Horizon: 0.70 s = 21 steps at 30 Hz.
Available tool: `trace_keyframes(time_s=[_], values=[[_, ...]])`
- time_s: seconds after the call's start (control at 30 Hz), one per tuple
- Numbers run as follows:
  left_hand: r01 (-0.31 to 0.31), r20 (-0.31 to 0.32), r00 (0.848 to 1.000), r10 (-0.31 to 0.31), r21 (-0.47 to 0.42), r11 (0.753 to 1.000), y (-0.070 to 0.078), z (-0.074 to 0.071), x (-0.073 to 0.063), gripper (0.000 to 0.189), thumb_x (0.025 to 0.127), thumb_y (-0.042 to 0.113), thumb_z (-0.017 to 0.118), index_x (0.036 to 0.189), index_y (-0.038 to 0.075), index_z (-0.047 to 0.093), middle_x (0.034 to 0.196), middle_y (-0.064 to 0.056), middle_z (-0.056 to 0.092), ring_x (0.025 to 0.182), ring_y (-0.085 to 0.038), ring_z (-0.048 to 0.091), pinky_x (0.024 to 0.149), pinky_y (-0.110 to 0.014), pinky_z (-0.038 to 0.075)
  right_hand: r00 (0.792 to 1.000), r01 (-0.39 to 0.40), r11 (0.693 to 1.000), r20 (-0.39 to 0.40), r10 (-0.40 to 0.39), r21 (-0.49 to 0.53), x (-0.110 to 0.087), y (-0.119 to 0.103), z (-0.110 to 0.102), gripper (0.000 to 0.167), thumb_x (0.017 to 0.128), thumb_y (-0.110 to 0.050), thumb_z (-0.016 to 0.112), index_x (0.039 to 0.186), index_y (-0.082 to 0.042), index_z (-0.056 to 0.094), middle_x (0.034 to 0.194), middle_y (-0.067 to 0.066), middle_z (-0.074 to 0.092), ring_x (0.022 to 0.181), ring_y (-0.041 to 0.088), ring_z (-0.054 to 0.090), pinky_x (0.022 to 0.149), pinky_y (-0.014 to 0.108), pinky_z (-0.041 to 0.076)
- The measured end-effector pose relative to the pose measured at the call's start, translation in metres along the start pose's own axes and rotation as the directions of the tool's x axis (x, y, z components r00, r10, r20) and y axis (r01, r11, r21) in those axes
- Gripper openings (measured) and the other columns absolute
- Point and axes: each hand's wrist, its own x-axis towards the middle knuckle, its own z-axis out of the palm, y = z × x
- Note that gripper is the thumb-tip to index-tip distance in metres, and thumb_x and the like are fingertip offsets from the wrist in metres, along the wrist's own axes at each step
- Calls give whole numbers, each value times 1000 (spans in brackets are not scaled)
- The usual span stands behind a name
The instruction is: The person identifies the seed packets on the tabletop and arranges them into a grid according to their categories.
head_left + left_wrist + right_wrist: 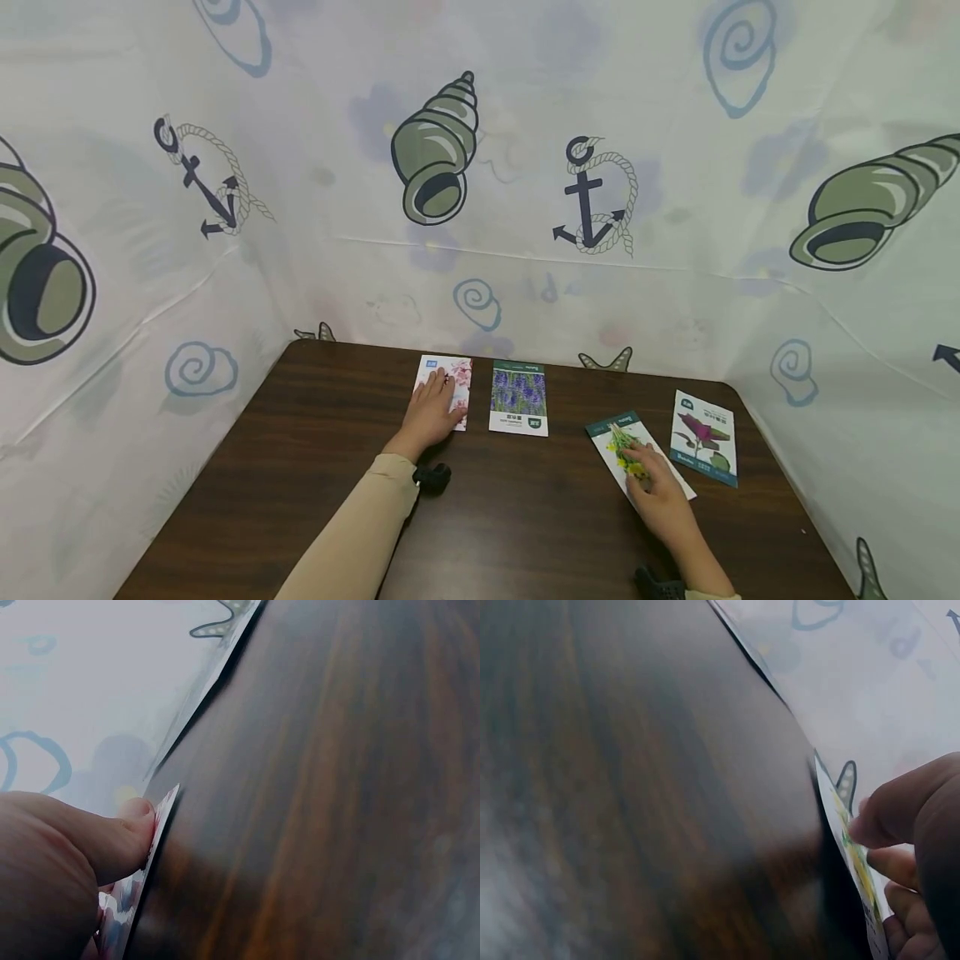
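My left hand [429, 414] rests on a seed packet with pink blossoms [462, 375] near the table's far edge, fingers lying nearly straight across it. In the left wrist view the thumb touches the face of that packet [159, 821]. To its right lies a packet with purple flower spikes [518, 396]. My right hand [660, 493] is over a packet with yellow flowers [611, 433], set at a slant; the right wrist view shows fingertips touching its printed face [840, 810], fingers loosely bent. Farther right is a packet with a magenta flower [703, 435].
The packets lie on a dark brown wooden table [510, 517]. White cloth [315, 200] printed with shells and anchors rises behind and beside it. A dark band with a small black device [432, 478] sits at my left wrist.
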Motion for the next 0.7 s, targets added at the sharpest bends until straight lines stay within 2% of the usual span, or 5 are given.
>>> trace_keyframes(time_s=[0.03,0.1,0.17,0.4,0.7], values=[[0,0,1000,0,3,1000,0,0,0,79,109,40,63,170,0,33,182,-24,14,171,-42,10,138,-61,9,1000,-10,1000,19,10,-12,0,0,0,42,104,-2,67,146,-6,66,168,25,46,164,55,25,136,40,24],[2,1,1000,-2,7,1000,-1,1,2,79,109,41,63,170,0,33,182,-24,13,171,-42,10,138,-61,9,998,-27,999,48,28,-31,0,0,1,43,105,-1,65,147,-7,65,170,23,43,165,54,22,131,65,27],[3,2,1000,-3,5,1000,-1,2,2,79,109,41,64,170,1,33,183,-23,13,172,-41,9,138,-61,9,997,-37,999,61,40,-37,0,0,1,44,104,0,64,148,-8,65,171,23,42,165,54,21,127,74,28],[5,19,1000,-5,-5,1000,1,-2,2,79,110,42,61,171,0,32,183,-23,11,172,-40,6,138,-61,7,998,-28,996,61,33,-83,-1,-2,1,44,104,0,64,148,-8,67,171,24,41,162,54,28,123,74,36],[5,30,1000,-5,14,1000,0,-2,2,79,111,42,60,171,1,30,183,-23,10,172,-40,5,138,-60,6,996,87,987,-4,-88,-135,-2,-1,4,43,99,0,74,141,-7,73,158,27,55,146,56,49,111,72,47]])
